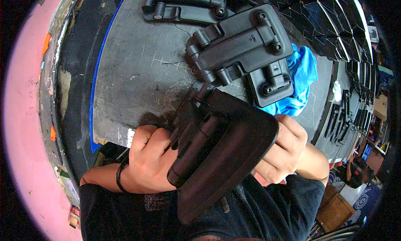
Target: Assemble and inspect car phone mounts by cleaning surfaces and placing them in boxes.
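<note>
Close to my chest I hold a black hinged plastic part (234, 136), made of a broad rounded plate and a cylindrical joint, tilted over the table's near edge. My left hand (150, 159) is closed round its left side by the joint, with the fingertips partly hidden behind it. On the opposite side, my right hand (284, 149) grips the plate's edge, fingers curled and partly covered by the plate. Just beyond lies a similar black hinged part (246, 45), resting partly over a smaller black plate part (273, 84).
Another black hinged part (186, 9) lies at the table's far side. A blue cloth (303, 74) is bunched beside the parts on the scuffed grey table (121, 70). Black stacked racks (330, 20) stand at far right. A person (355, 174) is in the right background.
</note>
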The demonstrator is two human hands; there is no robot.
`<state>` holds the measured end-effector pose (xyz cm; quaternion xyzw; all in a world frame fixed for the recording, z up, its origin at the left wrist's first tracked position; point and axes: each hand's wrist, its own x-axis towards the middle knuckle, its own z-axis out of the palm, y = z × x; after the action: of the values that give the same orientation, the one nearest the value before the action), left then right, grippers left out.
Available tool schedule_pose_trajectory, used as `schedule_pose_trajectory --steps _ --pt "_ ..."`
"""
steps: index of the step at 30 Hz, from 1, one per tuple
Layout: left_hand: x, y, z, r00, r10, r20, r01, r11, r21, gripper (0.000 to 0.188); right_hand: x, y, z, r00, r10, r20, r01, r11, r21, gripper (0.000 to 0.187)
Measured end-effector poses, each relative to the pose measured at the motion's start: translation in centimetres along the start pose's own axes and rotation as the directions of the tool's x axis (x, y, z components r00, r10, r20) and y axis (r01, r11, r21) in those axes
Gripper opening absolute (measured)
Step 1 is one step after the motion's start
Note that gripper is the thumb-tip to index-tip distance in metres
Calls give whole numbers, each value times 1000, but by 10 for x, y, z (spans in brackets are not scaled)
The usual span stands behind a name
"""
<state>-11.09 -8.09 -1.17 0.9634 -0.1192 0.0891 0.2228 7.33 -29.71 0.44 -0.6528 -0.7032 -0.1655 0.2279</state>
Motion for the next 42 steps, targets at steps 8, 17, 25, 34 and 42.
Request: schedule_pose_trajectory --steps 8,17,25,34,42 --pt "-3 -3 2 1000 6 6 -6 999 -31 54 4 -3 -2 1000 16 20 -15 1000 -26 41" --pt "-7 -4 6 1000 21 12 -21 999 -24 51 4 -4 -3 1000 5 19 -4 1000 -26 38" --pt "-7 -2 7 1000 10 -4 -10 998 -57 43 5 -1 -9 998 -26 61 24 999 36 35" --pt "-5 2 5 999 -48 -9 45 981 -187 38 5 0 -12 996 -52 74 48 997 60 38" --pt "-2 1 3 994 -108 30 112 966 -231 36 4 -2 -10 998 -65 14 64 996 61 48"
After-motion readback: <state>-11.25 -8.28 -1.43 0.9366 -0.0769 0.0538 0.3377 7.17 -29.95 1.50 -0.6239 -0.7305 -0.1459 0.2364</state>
